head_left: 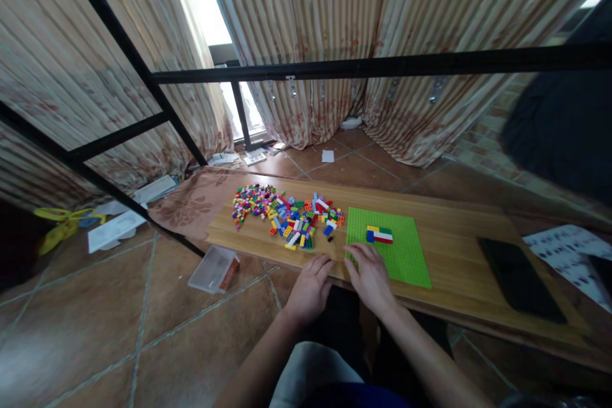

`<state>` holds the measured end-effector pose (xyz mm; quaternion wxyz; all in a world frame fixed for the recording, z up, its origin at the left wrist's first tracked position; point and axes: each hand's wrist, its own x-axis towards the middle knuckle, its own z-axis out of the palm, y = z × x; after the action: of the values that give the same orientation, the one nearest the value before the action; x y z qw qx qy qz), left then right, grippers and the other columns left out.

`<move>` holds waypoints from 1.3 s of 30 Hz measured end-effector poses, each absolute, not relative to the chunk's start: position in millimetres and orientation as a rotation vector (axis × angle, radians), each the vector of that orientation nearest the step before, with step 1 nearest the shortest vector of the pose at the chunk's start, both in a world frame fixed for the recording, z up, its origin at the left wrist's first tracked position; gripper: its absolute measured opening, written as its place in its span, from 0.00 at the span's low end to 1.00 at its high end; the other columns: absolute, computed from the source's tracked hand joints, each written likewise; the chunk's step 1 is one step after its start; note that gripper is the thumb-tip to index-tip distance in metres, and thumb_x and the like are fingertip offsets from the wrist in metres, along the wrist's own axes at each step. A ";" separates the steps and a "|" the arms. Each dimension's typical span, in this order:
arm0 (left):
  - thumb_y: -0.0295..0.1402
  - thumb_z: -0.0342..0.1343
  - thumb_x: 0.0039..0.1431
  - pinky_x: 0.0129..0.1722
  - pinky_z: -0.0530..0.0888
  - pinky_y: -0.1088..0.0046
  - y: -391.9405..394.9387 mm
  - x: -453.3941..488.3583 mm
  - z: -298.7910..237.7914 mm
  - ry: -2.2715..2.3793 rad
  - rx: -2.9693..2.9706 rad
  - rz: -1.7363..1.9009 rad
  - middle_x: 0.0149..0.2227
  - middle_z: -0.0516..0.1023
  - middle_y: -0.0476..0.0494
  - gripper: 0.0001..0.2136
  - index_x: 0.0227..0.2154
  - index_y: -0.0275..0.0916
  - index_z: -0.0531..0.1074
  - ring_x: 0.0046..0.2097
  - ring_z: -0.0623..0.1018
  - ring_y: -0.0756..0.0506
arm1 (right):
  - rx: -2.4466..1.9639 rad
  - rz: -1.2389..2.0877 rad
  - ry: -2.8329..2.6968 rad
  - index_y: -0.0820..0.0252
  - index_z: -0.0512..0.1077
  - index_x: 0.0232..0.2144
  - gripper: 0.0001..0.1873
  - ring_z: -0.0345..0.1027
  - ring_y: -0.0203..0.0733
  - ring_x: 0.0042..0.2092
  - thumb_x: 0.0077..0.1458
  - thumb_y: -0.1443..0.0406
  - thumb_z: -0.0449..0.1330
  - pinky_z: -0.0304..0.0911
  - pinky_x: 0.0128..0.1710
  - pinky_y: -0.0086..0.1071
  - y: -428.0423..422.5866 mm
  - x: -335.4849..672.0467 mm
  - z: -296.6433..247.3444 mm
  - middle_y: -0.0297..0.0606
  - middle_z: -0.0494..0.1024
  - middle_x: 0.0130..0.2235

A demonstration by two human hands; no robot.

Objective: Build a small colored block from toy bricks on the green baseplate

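Observation:
A bright green baseplate [406, 255] lies on the wooden tabletop, carrying a small flat group of joined toy bricks [381, 237] in yellow, green, blue, white and red. My right hand [370, 275] rests over the plate's near left edge, fingers loosely bent and the thumb apart; no brick shows in it. Beside it, my left hand [310, 288] lies on the table's front edge with its fingers extended and nothing visible in them. A small black brick [329, 239] sits just beyond the hands. Farther left spreads a loose pile of bigger bricks [299, 223].
Many tiny colourful pieces [253, 201] cover the table's left part. A dark tablet-like slab [521, 280] lies at the right, near a printed sheet [568, 255]. A clear plastic box [213, 269] stands below the left front edge. Black metal rails [335, 69] cross behind the table.

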<state>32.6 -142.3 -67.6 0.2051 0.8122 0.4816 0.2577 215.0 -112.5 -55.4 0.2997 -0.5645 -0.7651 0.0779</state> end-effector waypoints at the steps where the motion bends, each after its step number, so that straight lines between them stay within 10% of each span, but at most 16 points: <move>1: 0.24 0.50 0.57 0.62 0.63 0.54 -143.0 30.3 -67.6 1.341 2.262 0.721 0.61 0.64 0.40 0.23 0.56 0.41 0.63 0.63 0.62 0.42 | -1.472 0.232 -2.049 0.57 0.72 0.46 0.16 0.65 0.49 0.48 0.60 0.64 0.49 0.61 0.50 0.43 -109.8 207.4 -55.0 0.43 0.73 0.46; 29: 0.24 0.54 0.51 0.59 0.67 0.54 -126.4 -0.4 -70.8 1.580 2.175 0.815 0.57 0.68 0.37 0.23 0.52 0.39 0.66 0.59 0.66 0.39 | -0.971 -0.042 -2.819 0.59 0.74 0.34 0.05 0.62 0.45 0.45 0.58 0.68 0.56 0.59 0.45 0.37 14.7 164.6 -32.0 0.41 0.72 0.40; 39: 0.32 0.58 0.53 0.58 0.66 0.51 -119.5 7.5 -63.6 1.576 2.093 0.853 0.57 0.68 0.36 0.23 0.53 0.39 0.66 0.59 0.67 0.37 | -1.136 0.386 -2.180 0.58 0.67 0.36 0.05 0.66 0.42 0.41 0.61 0.65 0.52 0.60 0.42 0.35 -7.0 170.2 -27.7 0.38 0.74 0.38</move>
<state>7.5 -119.5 -63.6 0.1918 0.7455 0.5614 0.3038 170.2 -7.0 -27.7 0.3207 -0.4326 -0.8297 0.1470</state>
